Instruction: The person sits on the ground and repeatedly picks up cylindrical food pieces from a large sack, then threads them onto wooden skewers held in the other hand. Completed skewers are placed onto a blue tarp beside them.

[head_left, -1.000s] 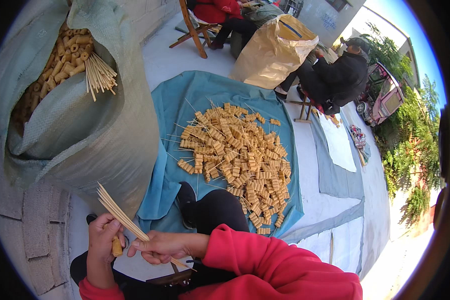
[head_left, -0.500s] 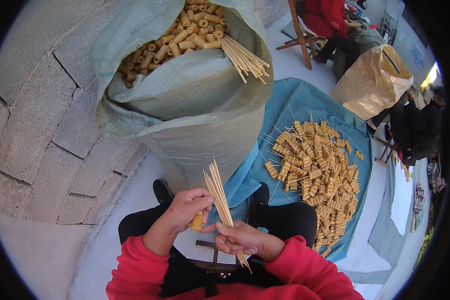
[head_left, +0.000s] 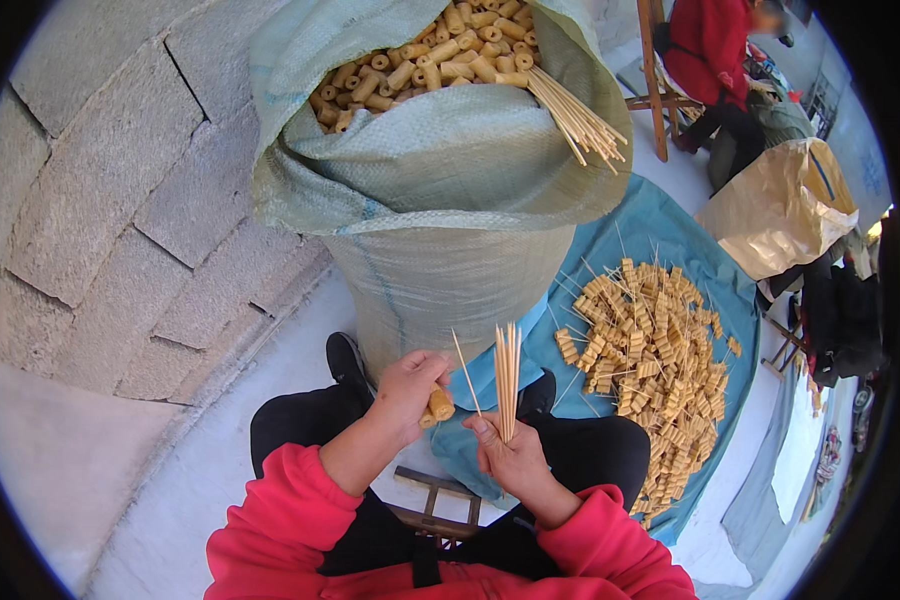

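My left hand (head_left: 406,394) is closed around a short tan cylinder-shaped piece (head_left: 439,406). In my right hand (head_left: 516,456) is a bundle of thin wooden skewers (head_left: 508,372), points upward. One single skewer (head_left: 466,372) stands apart from the bundle, tilted left, its lower end by my right thumb; its shaft passes close to the tan piece. In front of me a large woven sack (head_left: 460,275) holds many similar hollow tan pieces (head_left: 460,62). More loose skewers (head_left: 580,120) lie over the sack's right rim.
Right of my knees, a heap of skewered, spiral-cut tan pieces (head_left: 660,375) lies on a blue cloth (head_left: 595,240). A block wall (head_left: 120,220) rises at left. At the upper right are a person in red (head_left: 708,45), a wooden chair (head_left: 653,85) and a brown bag (head_left: 785,205).
My right hand has turned the bundle more upright, and one skewer is now split off toward the left hand. The view has shifted, moving the sack rightward in it.
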